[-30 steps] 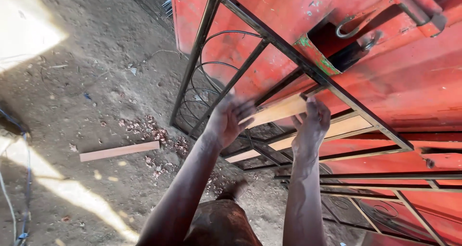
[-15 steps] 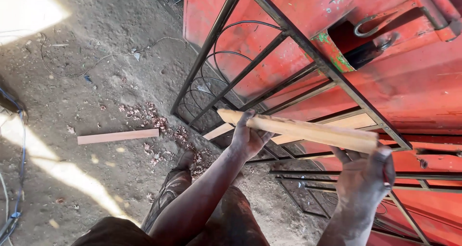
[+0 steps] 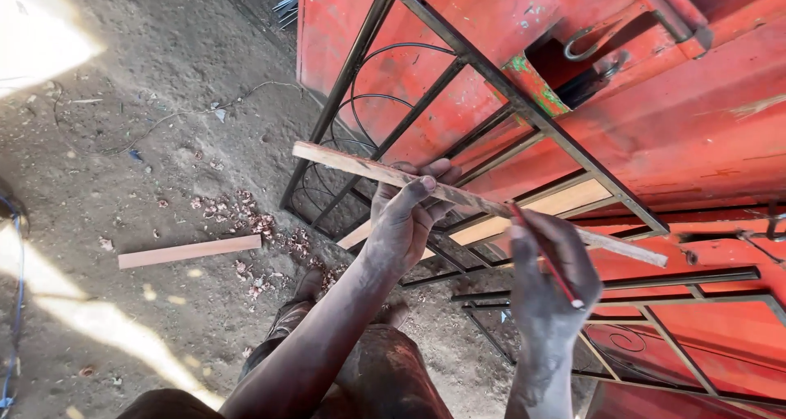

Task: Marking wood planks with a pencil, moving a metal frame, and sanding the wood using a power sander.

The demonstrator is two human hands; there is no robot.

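Head view: A long, narrow wooden strip (image 3: 458, 196) is held in the air, slanting from upper left to lower right in front of a black metal grille frame (image 3: 491, 83). The left hand (image 3: 405, 218) is clamped on the strip near its middle, with the fingers wrapped over the top edge and the thumb underneath. The right hand (image 3: 548, 284) is closed around a red pencil (image 3: 547, 257), whose upper end is seen touching the strip's lower edge, just right of the left hand. Both forearms are seen to be coated in grey dust.

The grille frame is leaned against a red-painted metal wall (image 3: 696, 124); curved black scrollwork is visible in its lower left panel. A second pale wooden board (image 3: 524, 214) is lodged behind the frame's bars, below the held strip. Further frames of the same kind are stacked at lower right.

On the dirt floor (image 3: 147, 165), a short wooden batten (image 3: 190, 251) is lying flat, well apart from the hands, towards the left edge. Reddish shavings (image 3: 246, 214) are scattered between the batten and the frame's foot. A thin wire is traced across the floor at upper left.
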